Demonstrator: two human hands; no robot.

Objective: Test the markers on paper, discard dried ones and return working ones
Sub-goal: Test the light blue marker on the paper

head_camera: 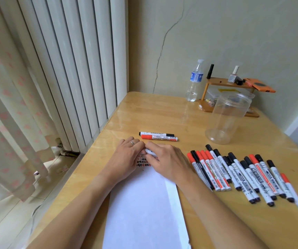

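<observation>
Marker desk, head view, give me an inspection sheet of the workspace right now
Surface: wooden desk, white paper with red and black test marks at its far end.
Job's things: marker held over the paper; two markers set apart beyond; marker row at right; empty clear jar.
Clutter: water bottle, small shelf.
Grips: left hand and right hand both pinch the marker.
Cables: nothing seen.
Surroundings: radiator, curtain, cracked wall.
</observation>
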